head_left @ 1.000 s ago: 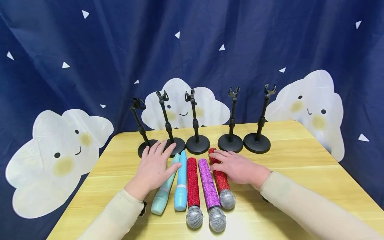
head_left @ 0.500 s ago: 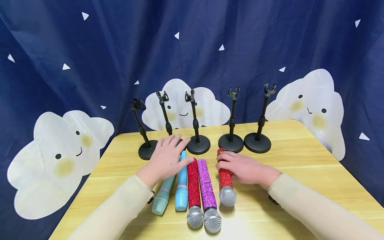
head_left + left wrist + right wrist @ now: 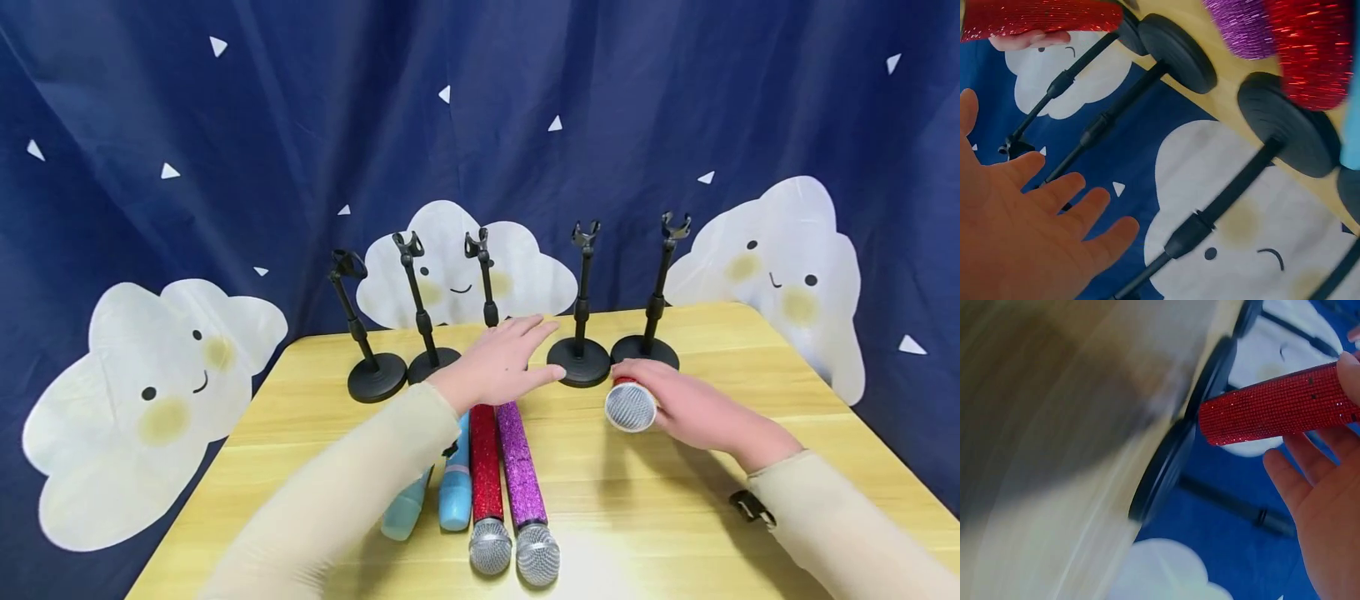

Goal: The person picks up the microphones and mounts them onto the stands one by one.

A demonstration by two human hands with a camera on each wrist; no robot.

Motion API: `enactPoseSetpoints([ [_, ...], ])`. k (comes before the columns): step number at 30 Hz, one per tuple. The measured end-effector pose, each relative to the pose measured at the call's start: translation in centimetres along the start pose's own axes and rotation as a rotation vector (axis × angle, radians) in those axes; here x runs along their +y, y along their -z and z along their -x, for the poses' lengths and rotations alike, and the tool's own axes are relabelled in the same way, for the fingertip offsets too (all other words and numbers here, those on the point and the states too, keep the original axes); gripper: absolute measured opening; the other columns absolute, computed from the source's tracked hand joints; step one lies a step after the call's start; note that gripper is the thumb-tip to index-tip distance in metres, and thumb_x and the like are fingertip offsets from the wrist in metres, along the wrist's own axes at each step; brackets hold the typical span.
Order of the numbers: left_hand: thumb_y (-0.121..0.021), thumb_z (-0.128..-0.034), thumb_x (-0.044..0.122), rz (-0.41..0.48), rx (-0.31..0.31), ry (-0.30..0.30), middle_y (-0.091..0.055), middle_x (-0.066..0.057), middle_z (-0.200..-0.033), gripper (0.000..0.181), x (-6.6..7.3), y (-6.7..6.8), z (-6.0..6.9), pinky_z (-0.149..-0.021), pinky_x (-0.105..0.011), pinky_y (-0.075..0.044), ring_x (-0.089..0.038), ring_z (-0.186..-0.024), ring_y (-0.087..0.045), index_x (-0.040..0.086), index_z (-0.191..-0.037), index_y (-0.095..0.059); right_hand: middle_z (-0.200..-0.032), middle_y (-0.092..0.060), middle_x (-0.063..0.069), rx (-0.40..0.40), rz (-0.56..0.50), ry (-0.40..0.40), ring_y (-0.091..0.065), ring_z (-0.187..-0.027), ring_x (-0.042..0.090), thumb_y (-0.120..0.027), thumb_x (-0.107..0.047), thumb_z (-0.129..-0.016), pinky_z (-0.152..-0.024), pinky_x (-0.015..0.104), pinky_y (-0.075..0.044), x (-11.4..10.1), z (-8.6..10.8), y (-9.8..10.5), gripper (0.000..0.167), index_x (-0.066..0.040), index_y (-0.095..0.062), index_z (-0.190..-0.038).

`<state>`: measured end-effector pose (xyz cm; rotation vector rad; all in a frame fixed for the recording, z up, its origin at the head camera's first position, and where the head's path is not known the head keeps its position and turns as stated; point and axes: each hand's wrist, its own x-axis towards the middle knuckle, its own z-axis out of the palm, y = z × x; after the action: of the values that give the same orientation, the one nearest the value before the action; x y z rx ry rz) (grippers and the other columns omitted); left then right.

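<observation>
1. Raised red microphone (image 3: pixel 1266 406), 1 piece. Held apparently off the tabletop (image 3: pixel 750 367), just in front of the rightmost stand (image 3: pixel 656 304); silver mesh head (image 3: pixel 630 407) toward the person, glittering handle toward the stands.
2. Right hand (image 3: pixel 690 408). Wrapped on item 1 near the mesh end; the handle's tail projects free.
3. Grip note, item 1. Hold judged sound, as it leaves the tail exposed; best kept firm, wrist steady, lest the round handle roll.
4. Clearance note. In the right wrist view the tail lies near the round bases (image 3: pixel 1163 472); advisable to carry it high and clear, since a low sweep could knock a stand askew.
5. Clip (image 3: pixel 670 232), black, forked, topping the rightmost stand; holds nothing. Close to it, the handle is best aligned with the fork, not brought across the prongs.
6. Left hand (image 3: pixel 498 362). Fingers spread wide, nothing held; in front of the middle stand (image 3: pixel 490 304). Judged available for bracing a base.
7. Resting microphones, 4 pieces, on the tabletop: pale teal microphone (image 3: pixel 402 515), blue microphone (image 3: pixel 455 500), second red microphone (image 3: pixel 487 479), purple microphone (image 3: pixel 522 475). Left sleeve (image 3: pixel 352 492) best kept clear of these.
</observation>
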<state>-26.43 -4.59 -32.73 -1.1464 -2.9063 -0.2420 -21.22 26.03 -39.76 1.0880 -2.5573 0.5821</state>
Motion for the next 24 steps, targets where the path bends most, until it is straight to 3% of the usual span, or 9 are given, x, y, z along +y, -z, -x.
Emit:
enactPoseSetpoints([
  [4, -0.041, -0.0989, 0.068, 0.128, 0.007, -0.049, -0.027, 0.002, -0.164, 0.078, 0.7, 0.2, -2.2, -0.119, -0.040, -0.025, -0.019, -0.149, -0.027, 0.026, -0.162, -0.024, -0.134, -0.060, 0.011, 0.049, -0.038, -0.074, -0.054, -0.127, 0.034, -0.071, -0.005, -0.094, -0.111, 0.023, -0.031, 1.0, 1.1, 1.5, 0.047, -0.004, -0.055, -0.137],
  [6, -0.042, -0.0994, 0.067, 0.188, 0.013, -0.079, -0.028, 0.004, -0.163, 0.078, 1.0, 0.2, -3.3, -0.118, -0.036, -0.025, -0.016, -0.149, -0.028, 0.025, -0.162, -0.024, -0.131, -0.060, 0.014, 0.064, -0.059, -0.128, -0.056, -0.124, 0.036, -0.070, -0.004, -0.094, -0.111, 0.027, -0.034, 1.5, 1.6, 2.2, 0.046, -0.001, -0.053, -0.137],
  [8, -0.043, -0.1004, 0.064, 0.240, 0.006, -0.096, -0.028, 0.005, -0.163, 0.077, 1.3, 0.2, -4.8, -0.117, -0.033, -0.026, -0.013, -0.147, -0.030, 0.025, -0.162, -0.021, -0.130, -0.060, 0.019, 0.078, -0.082, -0.193, -0.056, -0.123, 0.039, -0.068, -0.004, -0.096, -0.109, 0.042, -0.039, 2.1, 2.0, 3.1, 0.046, 0.003, -0.050, -0.138],
  [10, -0.044, -0.1012, 0.062, 0.273, 0.006, -0.104, -0.027, 0.005, -0.164, 0.076, 1.8, 0.1, -6.3, -0.117, -0.031, -0.025, -0.012, -0.147, -0.030, 0.025, -0.163, -0.019, -0.128, -0.060, 0.019, 0.098, -0.092, -0.244, -0.056, -0.120, 0.037, -0.068, -0.004, -0.096, -0.106, 0.041, -0.042, 2.7, 2.4, 3.9, 0.044, 0.002, -0.050, -0.136],
  [11, -0.045, -0.1012, 0.062, 0.293, -0.001, -0.096, -0.026, 0.006, -0.164, 0.076, 2.1, 0.1, -7.1, -0.117, -0.031, -0.026, -0.010, -0.146, -0.031, 0.026, -0.163, -0.018, -0.127, -0.061, 0.019, 0.109, -0.093, -0.266, -0.057, -0.119, 0.036, -0.068, -0.005, -0.096, -0.105, 0.040, -0.043, 3.1, 2.6, 4.3, 0.044, 0.001, -0.050, -0.136],
  [15, -0.048, -0.1009, 0.060, 0.387, -0.014, -0.058, -0.022, 0.010, -0.164, 0.076, 3.3, -0.3, -10.0, -0.117, -0.030, -0.025, -0.007, -0.146, -0.028, 0.030, -0.163, -0.016, -0.121, -0.062, 0.014, 0.161, -0.089, -0.312, -0.057, -0.111, 0.029, -0.068, -0.007, -0.097, -0.091, 0.015, -0.035, 4.2, 3.4, 5.6, 0.042, -0.005, -0.050, -0.135],
  [19, -0.048, -0.1013, 0.059, 0.461, 0.014, -0.001, -0.023, 0.011, -0.163, 0.074, 4.2, -1.1, -12.4, -0.117, -0.029, -0.025, -0.005, -0.147, -0.026, 0.030, -0.162, -0.017, -0.120, -0.060, 0.020, 0.191, -0.105, -0.356, -0.057, -0.109, 0.035, -0.065, -0.006, -0.098, -0.087, 0.010, -0.033, 4.7, 4.0, 6.6, 0.045, -0.001, -0.045, -0.138],
  [24, -0.048, -0.1019, 0.058, 0.520, 0.101, 0.138, -0.028, 0.009, -0.162, 0.072, 5.0, -1.5, -14.2, -0.115, -0.032, -0.030, -0.008, -0.146, -0.031, 0.027, -0.161, -0.022, -0.113, -0.060, 0.017, 0.214, -0.131, -0.362, -0.058, -0.105, 0.017, -0.063, -0.003, -0.097, -0.085, 0.008, -0.034, 4.9, 3.9, 7.0, 0.034, 0.000, -0.050, -0.129],
])
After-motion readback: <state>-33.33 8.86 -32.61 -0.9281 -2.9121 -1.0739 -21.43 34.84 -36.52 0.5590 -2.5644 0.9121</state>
